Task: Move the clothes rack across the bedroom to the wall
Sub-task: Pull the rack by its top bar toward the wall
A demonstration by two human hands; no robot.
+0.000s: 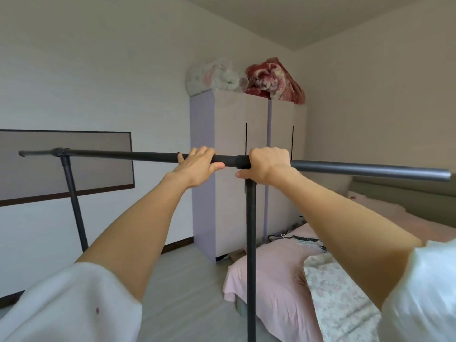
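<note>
The clothes rack (123, 155) is a bare black metal frame, with its top bar running across the view at chest height. One upright drops from a joint at the far left, another from a joint just below my right hand. My left hand (198, 166) is wrapped over the top bar near its middle. My right hand (267, 166) grips the bar at the T-joint over the near upright. The rack's feet are out of view. The white wall (98, 82) stands beyond the rack.
A tall white and lilac wardrobe (232, 169) stands straight ahead with folded blankets (274, 79) on top. A bed (283, 280) with pink sheets and a floral quilt fills the lower right. Pale floor (187, 280) lies between bed and wall.
</note>
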